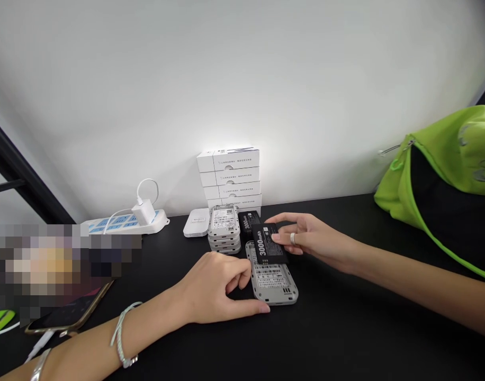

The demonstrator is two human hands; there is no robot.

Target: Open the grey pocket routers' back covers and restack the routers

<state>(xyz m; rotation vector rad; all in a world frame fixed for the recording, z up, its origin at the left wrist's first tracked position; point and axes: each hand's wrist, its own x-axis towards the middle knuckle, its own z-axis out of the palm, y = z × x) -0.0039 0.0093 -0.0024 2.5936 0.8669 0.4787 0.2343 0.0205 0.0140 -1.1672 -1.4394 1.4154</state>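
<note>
The right hand [312, 238] is pinching a black 3000 mAh battery [266, 243] over the upper end of a grey handheld device [271, 283] — the left hand [214, 288] is gripping that device's edges on the black surface [338, 328] — beside a stack of similar devices [224, 230].

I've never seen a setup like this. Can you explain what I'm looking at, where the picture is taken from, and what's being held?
There's no machine here, just a person's two bare hands. The picture comes from a camera worn on their head, looking forward and down. The right hand holds a black 3000 mAh battery in its fingers, over a gray portable device. The left hand touches that device's edge. Also on the black table are a stack of similar devices and a second black battery. White boxes stand behind them.
</note>
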